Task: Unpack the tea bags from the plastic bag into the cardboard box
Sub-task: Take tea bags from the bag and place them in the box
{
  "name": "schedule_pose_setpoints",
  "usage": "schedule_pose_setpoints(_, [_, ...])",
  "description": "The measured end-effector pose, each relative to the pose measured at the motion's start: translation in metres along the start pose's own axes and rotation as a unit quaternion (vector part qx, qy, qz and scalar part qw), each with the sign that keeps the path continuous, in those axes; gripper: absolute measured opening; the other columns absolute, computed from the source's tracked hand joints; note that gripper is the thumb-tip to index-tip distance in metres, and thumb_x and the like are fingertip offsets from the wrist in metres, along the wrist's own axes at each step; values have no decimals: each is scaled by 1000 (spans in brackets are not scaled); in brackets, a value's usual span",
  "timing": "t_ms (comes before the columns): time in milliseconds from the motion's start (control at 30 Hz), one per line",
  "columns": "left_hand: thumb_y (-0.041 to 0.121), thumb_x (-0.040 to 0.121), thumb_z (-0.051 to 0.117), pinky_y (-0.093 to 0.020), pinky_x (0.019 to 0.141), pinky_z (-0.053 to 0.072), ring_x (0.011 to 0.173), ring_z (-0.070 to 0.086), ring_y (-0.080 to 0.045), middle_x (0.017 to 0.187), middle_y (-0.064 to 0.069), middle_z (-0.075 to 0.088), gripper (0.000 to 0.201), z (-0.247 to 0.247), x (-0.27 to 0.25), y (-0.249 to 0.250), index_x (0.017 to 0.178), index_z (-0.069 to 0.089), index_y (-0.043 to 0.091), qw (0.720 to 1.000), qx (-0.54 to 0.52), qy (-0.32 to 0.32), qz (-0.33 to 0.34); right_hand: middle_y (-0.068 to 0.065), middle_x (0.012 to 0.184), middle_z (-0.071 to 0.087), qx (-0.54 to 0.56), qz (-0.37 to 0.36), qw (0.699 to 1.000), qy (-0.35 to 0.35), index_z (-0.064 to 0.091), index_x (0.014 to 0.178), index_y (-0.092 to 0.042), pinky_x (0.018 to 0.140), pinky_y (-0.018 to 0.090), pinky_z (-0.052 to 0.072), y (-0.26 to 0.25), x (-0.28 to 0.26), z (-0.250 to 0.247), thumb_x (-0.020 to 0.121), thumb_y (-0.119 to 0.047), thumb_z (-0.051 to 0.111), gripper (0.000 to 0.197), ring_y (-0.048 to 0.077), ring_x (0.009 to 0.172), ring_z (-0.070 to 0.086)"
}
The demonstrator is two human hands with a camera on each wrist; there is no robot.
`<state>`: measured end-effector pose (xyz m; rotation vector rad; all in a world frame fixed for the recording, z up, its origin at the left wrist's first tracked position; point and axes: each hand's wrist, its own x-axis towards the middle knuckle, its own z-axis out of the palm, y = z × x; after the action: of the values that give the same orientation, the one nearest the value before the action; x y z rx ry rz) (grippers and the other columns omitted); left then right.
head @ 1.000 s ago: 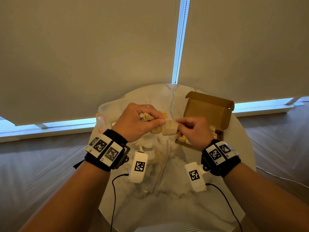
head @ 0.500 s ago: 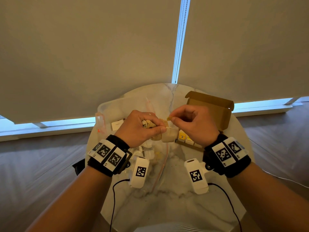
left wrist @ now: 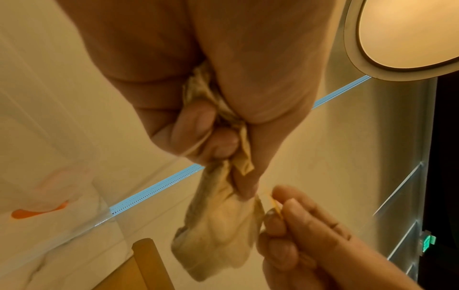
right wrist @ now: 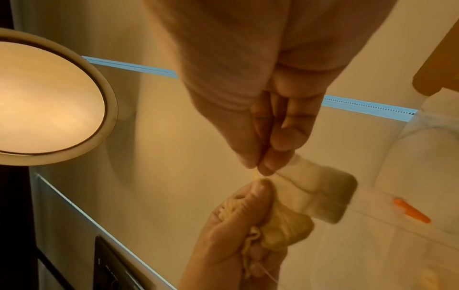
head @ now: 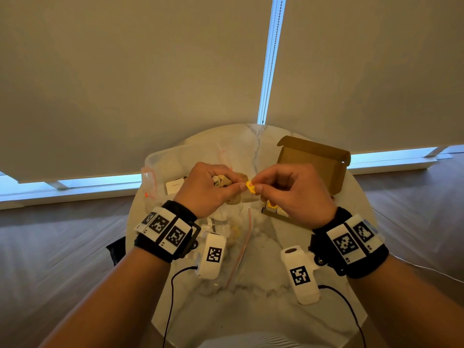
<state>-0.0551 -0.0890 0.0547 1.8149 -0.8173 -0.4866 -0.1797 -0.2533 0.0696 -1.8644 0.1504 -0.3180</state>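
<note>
Above the tabletop (head: 251, 310), the left hand (head: 208, 187) clutches bunched tea bags (left wrist: 218, 225) while the right hand (head: 293, 194) pinches a yellow tag (head: 250, 186) just beside them, the cardboard box (head: 313, 162) open behind.

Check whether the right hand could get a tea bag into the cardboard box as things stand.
Probably yes. The cardboard box sits open just beyond the right hand, its lid raised and nothing between them. But that hand pinches only the yellow tag; the left hand grips the bunched tea bags.
</note>
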Motion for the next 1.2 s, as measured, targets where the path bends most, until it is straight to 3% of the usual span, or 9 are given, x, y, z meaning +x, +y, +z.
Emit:
schedule_pose_setpoints(133, [17, 79, 79, -28, 74, 54, 81, 70, -12, 83, 2, 74, 3, 0, 1, 3, 80, 78, 15, 1000, -6, 13, 15, 2, 73, 72, -22, 32, 999, -4, 64, 120, -13, 61, 22, 52, 10, -2, 3, 83, -8, 73, 38, 8, 58, 64])
schedule_pose_setpoints(433, [13, 80, 78, -25, 74, 54, 81, 69, -12, 84, 4, 73, 9, 0, -4, 8, 82, 76, 22, 999, -8, 22, 37, -7, 87, 64, -129, -2, 990, 53, 75, 85, -22, 63, 27, 53, 14, 1, -1, 83, -25, 73, 4, 10, 75, 62])
schedule_pose_setpoints(533, [11, 79, 78, -22, 78, 53, 86, 67, -11, 92, 5, 72, 22, -4, -6, 11, 96, 72, 25, 998, 2, 39, 58, -8, 92, 66, -113, 9, 991, 71, 74, 83, -19, 68, 28, 55, 15, 2, -8, 84, -21, 72, 3, 8, 84, 63])
schedule_pose_setpoints(633, [11, 75, 82, -25, 73, 56, 77, 63, -17, 85, -7, 65, 55, -8, -6, 12, 119, 56, 30, 998, -27, 49, 25, -11, 85, 70, -118, 9, 990, 77, 74, 88, -20, 72, 33, 57, 11, 6, -19, 86, -20, 69, 4, 7, 80, 66])
schedule_pose_setpoints(700, [10, 73, 83, -23, 74, 55, 76, 64, -11, 82, -3, 66, 64, -9, -5, 12, 126, 54, 29, 999, -23, 43, 12, -10, 84, 70, -129, 6, 987, 97, 73, 89, -22, 73, 33, 57, 10, 11, -26, 86, -20, 69, 5, 8, 79, 65])
schedule_pose_setpoints(867, [9, 74, 81, -22, 69, 52, 76, 68, -8, 81, 7, 73, 17, -7, -5, 11, 85, 75, 20, 1000, -15, 6, 25, -11, 83, 68, -146, -30, 982, 117, 72, 88, -24, 71, 35, 56, 5, 29, -35, 85, -17, 72, 7, 8, 78, 65])
schedule_pose_setpoints(967, [3, 73, 81, -24, 84, 52, 93, 68, -13, 98, 0, 72, 16, -5, -5, 13, 81, 76, 16, 998, -10, -9, 62, -3, 84, 68, -142, -61, 983, 98, 75, 88, -16, 67, 34, 55, 1, 37, -31, 83, -16, 73, 5, 12, 76, 64])
schedule_pose_setpoints(1100, [5, 71, 82, -19, 97, 44, 118, 57, -3, 127, 6, 61, 22, -5, -5, 18, 80, 76, 24, 997, 21, 2, 80, 2, 84, 70, -112, -72, 991, 30, 77, 90, -12, 69, 22, 53, -2, 42, -17, 81, -12, 74, 9, 11, 75, 65])
schedule_pose_setpoints(1200, [4, 71, 82, -23, 96, 48, 112, 62, -8, 121, 4, 65, 22, -3, -5, 18, 79, 77, 23, 995, -3, 4, 99, 8, 81, 70, -27, -63, 998, 6, 75, 91, -3, 71, 25, 55, -3, 42, -4, 79, -5, 75, 12, 15, 73, 66])
